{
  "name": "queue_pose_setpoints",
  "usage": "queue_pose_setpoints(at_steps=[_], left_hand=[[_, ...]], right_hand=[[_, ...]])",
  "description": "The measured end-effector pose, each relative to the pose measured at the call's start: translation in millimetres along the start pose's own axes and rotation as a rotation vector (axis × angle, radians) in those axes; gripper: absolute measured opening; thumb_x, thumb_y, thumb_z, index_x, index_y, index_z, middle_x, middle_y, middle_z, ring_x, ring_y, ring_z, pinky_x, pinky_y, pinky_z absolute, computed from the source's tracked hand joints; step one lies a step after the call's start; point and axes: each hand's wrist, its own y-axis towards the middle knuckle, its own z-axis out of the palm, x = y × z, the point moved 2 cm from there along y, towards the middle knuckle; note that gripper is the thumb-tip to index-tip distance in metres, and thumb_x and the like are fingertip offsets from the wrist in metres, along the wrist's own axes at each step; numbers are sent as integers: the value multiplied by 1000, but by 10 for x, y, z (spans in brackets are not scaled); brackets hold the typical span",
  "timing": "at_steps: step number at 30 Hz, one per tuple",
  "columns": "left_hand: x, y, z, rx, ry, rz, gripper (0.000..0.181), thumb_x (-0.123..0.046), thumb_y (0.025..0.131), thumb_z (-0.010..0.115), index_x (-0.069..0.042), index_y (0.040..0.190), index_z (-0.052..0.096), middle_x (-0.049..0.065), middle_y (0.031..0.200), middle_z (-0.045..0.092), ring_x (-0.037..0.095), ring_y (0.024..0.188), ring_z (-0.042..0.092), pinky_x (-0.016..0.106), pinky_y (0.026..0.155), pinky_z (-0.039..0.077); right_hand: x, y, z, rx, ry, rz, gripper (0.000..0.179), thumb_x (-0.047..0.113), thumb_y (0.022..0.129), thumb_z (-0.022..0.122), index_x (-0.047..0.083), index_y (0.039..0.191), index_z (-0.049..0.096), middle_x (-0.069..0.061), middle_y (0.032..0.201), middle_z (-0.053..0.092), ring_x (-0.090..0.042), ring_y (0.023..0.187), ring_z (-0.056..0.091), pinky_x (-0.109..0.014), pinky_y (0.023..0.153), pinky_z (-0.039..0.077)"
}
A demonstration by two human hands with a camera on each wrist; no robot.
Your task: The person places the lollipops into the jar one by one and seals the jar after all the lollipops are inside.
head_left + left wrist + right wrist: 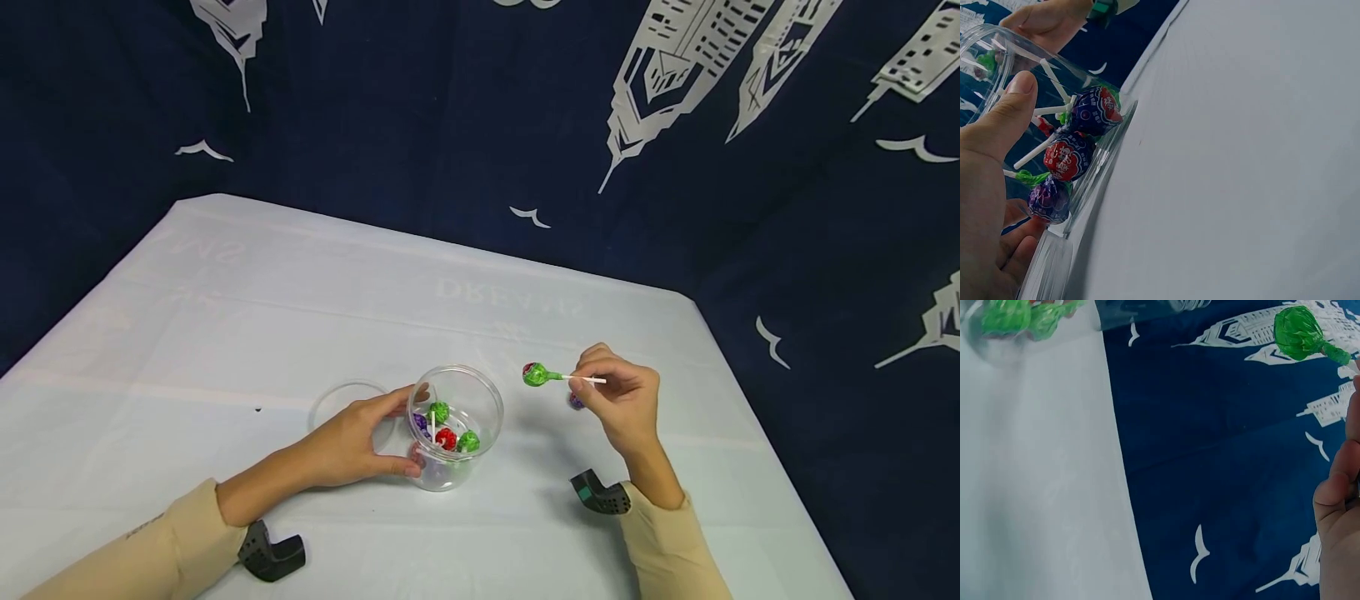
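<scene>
L hand (351,443) has its thumb & fingers round a clear tub (444,477) w/ green, red & purple lollies (446,438) in it. R hand (621,398) pinches the stick of a green lolly (536,375) in the air, R of the tub. Another lolly (576,401), part hid by R hand, is on the white counter (225,350). A round clear lid (341,402) is there too, part hid by L hand.

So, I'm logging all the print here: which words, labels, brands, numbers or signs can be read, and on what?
"DREA", faint and seemingly flipped, on the white tabletop; the letters after it are unclear.
Marks at the tabletop's far left: too faint to read.
Lollipop wrappers: printed characters, too small and blurred.
Left sleeve: a dark line of print, too small.
</scene>
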Motion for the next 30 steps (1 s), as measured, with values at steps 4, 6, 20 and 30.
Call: queue_pose_setpoints(at_steps=[4,6,20,30], left_hand=[[-6,1,1,-9,16,6,99,-50,73,83,-9,151,38,8,133,62,25,122,58,52,107,40],[-1,-3,1,-13,22,4,99,-49,73,83,-9,151,38,8,133,62,26,122,58,52,107,40],[17,-8,5,-12,13,7,97,-48,74,83,-9,151,38,8,132,62,26,121,58,54,106,40],[12,-2,12,-7,28,9,97,-49,75,83,-9,151,38,9,135,60,28,120,59,55,105,41]], right_hand=[[-2,60,76,11,22,-11,18,-3,84,76,-16,78,64,-7,75,63,-16,76,52,-18,46,50],[-5,90,120,23,33,-19,19,-1,84,76,-15,78,64,-6,75,62,-16,75,51,-18,43,46],[-21,185,352,112,103,-65,7,-9,82,72,-2,85,72,-5,76,65,-18,77,52,-23,62,47],[-48,217,471,155,125,-82,12,-9,82,71,1,87,73,-6,77,65,-19,77,52,-26,68,47]])
